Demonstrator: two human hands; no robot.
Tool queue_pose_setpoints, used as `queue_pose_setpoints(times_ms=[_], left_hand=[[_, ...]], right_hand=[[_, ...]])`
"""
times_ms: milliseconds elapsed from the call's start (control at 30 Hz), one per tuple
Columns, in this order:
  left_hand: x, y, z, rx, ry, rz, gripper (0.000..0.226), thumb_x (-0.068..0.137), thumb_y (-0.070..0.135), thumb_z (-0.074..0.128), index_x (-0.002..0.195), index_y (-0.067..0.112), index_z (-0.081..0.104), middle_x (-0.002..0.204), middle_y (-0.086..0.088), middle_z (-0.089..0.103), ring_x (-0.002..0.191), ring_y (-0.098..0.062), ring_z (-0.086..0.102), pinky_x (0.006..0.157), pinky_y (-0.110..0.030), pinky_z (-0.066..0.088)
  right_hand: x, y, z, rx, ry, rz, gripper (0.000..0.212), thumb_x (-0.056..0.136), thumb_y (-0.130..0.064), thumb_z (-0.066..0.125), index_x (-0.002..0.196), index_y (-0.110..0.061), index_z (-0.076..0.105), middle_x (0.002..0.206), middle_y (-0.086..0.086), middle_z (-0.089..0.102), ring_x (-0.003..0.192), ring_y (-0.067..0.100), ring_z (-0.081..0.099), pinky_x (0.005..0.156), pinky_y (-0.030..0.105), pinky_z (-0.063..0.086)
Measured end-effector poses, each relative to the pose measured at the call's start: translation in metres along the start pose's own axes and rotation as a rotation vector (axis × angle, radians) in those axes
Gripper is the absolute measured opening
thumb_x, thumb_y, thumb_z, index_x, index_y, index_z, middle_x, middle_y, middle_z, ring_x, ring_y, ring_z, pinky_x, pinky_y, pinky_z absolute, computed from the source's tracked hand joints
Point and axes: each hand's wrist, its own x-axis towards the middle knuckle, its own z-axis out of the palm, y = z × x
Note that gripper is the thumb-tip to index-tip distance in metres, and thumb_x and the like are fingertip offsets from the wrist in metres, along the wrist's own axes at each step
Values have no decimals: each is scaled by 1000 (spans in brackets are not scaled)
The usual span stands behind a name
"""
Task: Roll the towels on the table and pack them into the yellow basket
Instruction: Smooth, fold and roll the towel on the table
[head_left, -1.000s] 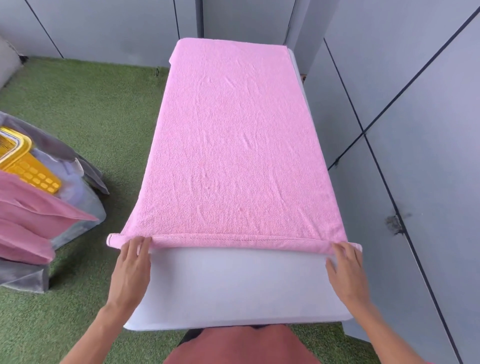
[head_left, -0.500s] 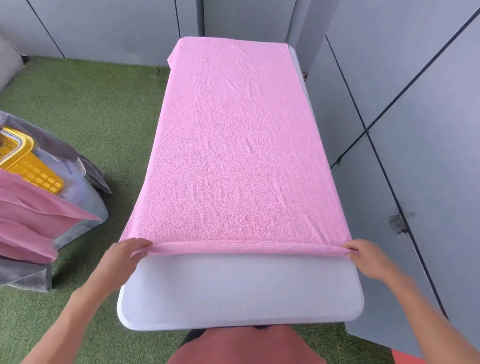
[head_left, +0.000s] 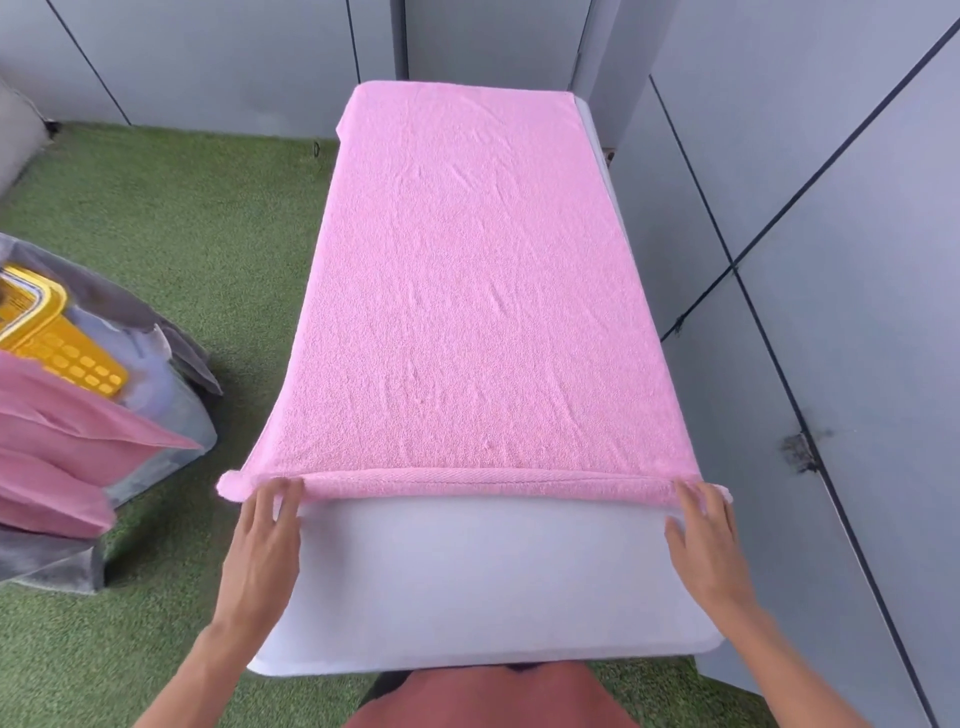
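Pink towel (head_left: 478, 291): spread flat along the length of the white table (head_left: 483, 582), covering it from the far end to a line short of your near edge. Its near hem is turned over into one narrow fold running across the table's width. The left near corner sticks out past the table's side; the left edge droops slightly over that side.

Your left hand (head_left: 262, 545): fingers straight and spread, tips resting on the folded hem at its left end, palm down over the table's left edge. It holds nothing.

Your right hand (head_left: 704, 540): fingers straight and slightly spread, tips touching the folded hem at its right end, palm down on the bare tabletop. It holds nothing.

Table: white top, rounded corners, a bare strip between the fold and you. It stands close to the grey wall panels (head_left: 841, 260) on the right.

Yellow basket (head_left: 57, 343): on the floor well to the left of the table, only partly in view, sitting inside a grey fabric bag (head_left: 171, 364). Whether it holds anything, you cannot tell.

More pink cloth (head_left: 67, 447): draped over the near side of the bag, just in front of the basket.

Floor: green artificial grass (head_left: 182, 218).

Lower edge of the view: a piece of your reddish clothing (head_left: 488, 696).
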Motion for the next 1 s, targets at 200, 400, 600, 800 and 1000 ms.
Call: queue_pose_setpoints(times_ms=[200,400,600,800,1000], left_hand=[[29,-6,-1,-70,-66,-96,39,82,-8,58,115,11,54,118,-6,51,108,-32,49,51,-42,53],[13,-17,-7,-54,-116,-82,28,87,-6,55,110,8,63,104,-6,62,99,-34,57,69,-43,49],[37,-32,-23,-254,-294,-177,32,89,1,59,118,11,65,106,-11,68,100,-33,63,84,-41,48],[50,-26,-19,-117,-1,-157,8,78,5,74,83,11,72,92,-8,50,89,-34,47,80,-47,42],[-2,6,4,45,74,-20,49,74,-4,70,121,-1,55,113,-17,51,97,-38,49,78,-49,49]], right_hand=[[26,-5,-20,174,-62,89,55,84,13,47,126,-19,59,115,2,44,113,21,45,101,30,36],[20,15,-28,80,-157,69,45,88,11,43,126,-8,59,106,5,50,97,24,52,81,30,38],[41,23,-54,137,-394,47,39,88,6,53,122,-12,61,110,6,61,104,24,58,86,28,39],[43,20,-39,264,-98,190,38,75,8,67,86,-28,61,103,17,60,93,26,55,81,30,41],[-3,-11,-10,-217,161,82,33,75,4,70,105,-9,65,104,15,52,99,37,44,80,47,48]])
